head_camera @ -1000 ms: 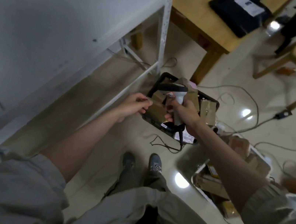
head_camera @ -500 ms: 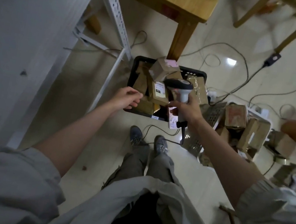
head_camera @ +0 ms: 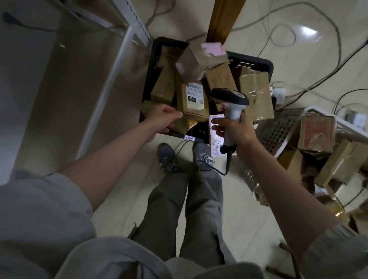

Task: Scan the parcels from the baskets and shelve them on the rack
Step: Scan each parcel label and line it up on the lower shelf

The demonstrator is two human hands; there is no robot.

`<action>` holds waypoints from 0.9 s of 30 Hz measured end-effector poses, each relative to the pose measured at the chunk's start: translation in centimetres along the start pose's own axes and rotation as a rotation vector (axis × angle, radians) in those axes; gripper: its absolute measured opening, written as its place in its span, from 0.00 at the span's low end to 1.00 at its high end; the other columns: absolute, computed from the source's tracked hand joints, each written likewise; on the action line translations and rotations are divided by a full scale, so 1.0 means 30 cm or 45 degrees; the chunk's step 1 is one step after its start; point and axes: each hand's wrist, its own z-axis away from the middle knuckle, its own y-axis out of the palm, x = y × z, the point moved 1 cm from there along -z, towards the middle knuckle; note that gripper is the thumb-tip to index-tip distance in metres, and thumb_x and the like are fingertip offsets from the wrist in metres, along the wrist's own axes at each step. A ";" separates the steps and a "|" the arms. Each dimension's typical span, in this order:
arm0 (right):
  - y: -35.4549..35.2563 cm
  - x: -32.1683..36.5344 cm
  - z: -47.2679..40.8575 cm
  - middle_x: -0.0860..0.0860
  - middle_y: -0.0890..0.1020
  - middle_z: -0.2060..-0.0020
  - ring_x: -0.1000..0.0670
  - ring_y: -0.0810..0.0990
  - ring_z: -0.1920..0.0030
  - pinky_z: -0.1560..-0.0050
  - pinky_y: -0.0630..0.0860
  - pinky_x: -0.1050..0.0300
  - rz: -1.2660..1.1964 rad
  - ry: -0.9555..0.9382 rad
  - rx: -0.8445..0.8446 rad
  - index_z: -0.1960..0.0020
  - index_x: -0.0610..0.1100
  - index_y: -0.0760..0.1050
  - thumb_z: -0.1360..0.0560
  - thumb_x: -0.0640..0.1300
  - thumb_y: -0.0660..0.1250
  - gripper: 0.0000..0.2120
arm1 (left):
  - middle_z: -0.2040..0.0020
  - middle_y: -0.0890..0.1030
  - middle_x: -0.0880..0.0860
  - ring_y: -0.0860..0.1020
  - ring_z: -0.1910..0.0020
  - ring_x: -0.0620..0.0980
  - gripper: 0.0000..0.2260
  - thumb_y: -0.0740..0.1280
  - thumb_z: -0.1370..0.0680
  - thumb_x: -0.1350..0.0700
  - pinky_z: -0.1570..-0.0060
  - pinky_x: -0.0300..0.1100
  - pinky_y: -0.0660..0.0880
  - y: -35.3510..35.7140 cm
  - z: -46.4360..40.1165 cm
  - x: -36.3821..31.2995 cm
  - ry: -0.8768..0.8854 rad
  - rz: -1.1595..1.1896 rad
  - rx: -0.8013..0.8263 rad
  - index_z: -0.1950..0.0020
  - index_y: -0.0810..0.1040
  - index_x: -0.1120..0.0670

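Note:
A black basket (head_camera: pixel 151 66) on the floor holds several brown cardboard parcels. One labelled parcel (head_camera: pixel 194 101) lies near its middle and a pink-topped box (head_camera: pixel 199 61) sits on the pile. My right hand (head_camera: pixel 235 129) grips the handle of a grey barcode scanner (head_camera: pixel 230 98), held over the basket's right side. My left hand (head_camera: pixel 162 117) hovers over the basket's near left corner with fingers loosely curled, holding nothing. The white metal rack (head_camera: pixel 122 4) stands to the left.
A second white basket (head_camera: pixel 278 130) with more parcels lies tipped at the right. Cables run across the tiled floor. A wooden table leg (head_camera: pixel 225 8) stands behind the black basket. My feet are just before the basket.
My view has tilted down from the rack toward the basket. Both hands have dropped closer to the parcels, with the scanner still in my right hand.

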 end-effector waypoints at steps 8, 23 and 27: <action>-0.010 -0.142 -0.231 0.45 0.83 0.58 0.47 0.84 0.59 0.61 0.80 0.59 -0.072 -0.001 -0.046 0.42 0.37 0.75 0.25 0.32 0.71 0.13 | 0.41 0.73 0.50 0.73 0.43 0.49 0.28 0.73 0.23 0.52 0.44 0.46 0.73 0.124 -0.289 0.028 -0.204 0.189 -0.034 0.28 0.65 0.57; -0.005 -0.114 -0.205 0.46 0.83 0.59 0.49 0.84 0.63 0.62 0.81 0.58 -0.081 -0.012 -0.038 0.44 0.39 0.75 0.25 0.32 0.70 0.11 | 0.43 0.80 0.52 0.80 0.41 0.51 0.20 0.75 0.26 0.59 0.57 0.37 0.78 0.082 -0.286 0.035 -0.232 0.315 -0.169 0.35 0.76 0.57; -0.001 -0.060 -0.152 0.44 0.84 0.56 0.49 0.84 0.63 0.63 0.80 0.59 -0.072 -0.012 -0.006 0.42 0.36 0.76 0.25 0.31 0.70 0.12 | 0.42 0.78 0.54 0.79 0.40 0.52 0.24 0.77 0.27 0.57 0.53 0.38 0.81 0.066 -0.198 0.021 -0.252 0.361 -0.171 0.33 0.73 0.58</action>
